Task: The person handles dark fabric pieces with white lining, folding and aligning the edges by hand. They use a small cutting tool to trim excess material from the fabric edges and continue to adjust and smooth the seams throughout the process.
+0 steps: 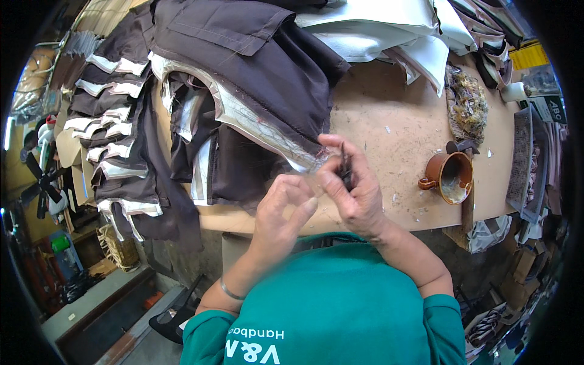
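My right hand [360, 194] is closed around a small dark metal tool that looks like thread snips [345, 169]; the fingers hide most of it. Its fingertips are at the pointed end of a dark brown fabric piece [243, 91], whose curved edge carries a pale lining strip [243, 115] with loose threads. My left hand [283, 204] is beside it, slightly smeared by motion. Its fingers are loosely curled and the thumb stands apart, with nothing visible between them. Beneath the large piece lie more brown panels [240, 164] with white edging.
Overlapping brown pieces with white tabs [121, 134] hang along the table's left side. White sheets [377, 30] are piled at the back. To the right are a brown mug [439, 173], a bag of scraps [467, 103] and a grey basket [524, 164]. Small clippings dot the tan tabletop [395, 158].
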### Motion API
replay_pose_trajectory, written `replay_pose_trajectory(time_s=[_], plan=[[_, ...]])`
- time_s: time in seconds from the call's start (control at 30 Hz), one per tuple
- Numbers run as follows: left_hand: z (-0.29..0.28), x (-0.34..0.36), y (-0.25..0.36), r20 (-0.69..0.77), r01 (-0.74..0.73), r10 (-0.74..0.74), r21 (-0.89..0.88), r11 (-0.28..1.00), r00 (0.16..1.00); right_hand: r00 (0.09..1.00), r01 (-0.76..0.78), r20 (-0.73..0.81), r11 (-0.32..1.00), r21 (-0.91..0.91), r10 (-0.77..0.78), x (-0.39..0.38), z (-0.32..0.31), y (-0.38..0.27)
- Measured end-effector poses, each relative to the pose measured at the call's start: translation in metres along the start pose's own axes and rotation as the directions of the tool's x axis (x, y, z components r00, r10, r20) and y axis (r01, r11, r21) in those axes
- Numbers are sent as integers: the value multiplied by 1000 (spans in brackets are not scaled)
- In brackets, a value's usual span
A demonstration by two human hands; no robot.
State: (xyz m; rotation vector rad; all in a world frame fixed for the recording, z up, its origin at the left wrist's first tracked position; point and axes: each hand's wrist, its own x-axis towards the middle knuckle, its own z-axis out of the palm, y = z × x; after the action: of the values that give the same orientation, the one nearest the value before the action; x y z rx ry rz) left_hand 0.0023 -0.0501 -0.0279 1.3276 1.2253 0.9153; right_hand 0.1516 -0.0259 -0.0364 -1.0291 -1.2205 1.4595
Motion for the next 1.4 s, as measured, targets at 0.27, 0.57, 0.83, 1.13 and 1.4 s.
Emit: replay_pose_trajectory(time_s=[0.27, 0.57, 0.83, 1.13, 1.4], plan=[[-11, -3, -7, -138, -152, 135, -129, 980, 981, 968, -19, -251, 998, -65, 3, 3, -31, 2], [-32, -6, -22, -209, -56, 35, -98, 994, 977, 972, -36, 132, 680, -732, 193, -38, -58, 8], [-19, 5, -36, 55, -276, 289, 507, 817, 956, 989, 116, 72, 386, -915, -128, -32, -88, 22], [30, 24, -66, 540, -530, 99, 747, 401, 836, 995, -34, -92, 697, -716, -46, -63, -76, 1], [113, 45, -51, 886, -812, 232, 226, 538, 401, 924, 20, -322, 868, -495, -205, -91, -100, -36]])
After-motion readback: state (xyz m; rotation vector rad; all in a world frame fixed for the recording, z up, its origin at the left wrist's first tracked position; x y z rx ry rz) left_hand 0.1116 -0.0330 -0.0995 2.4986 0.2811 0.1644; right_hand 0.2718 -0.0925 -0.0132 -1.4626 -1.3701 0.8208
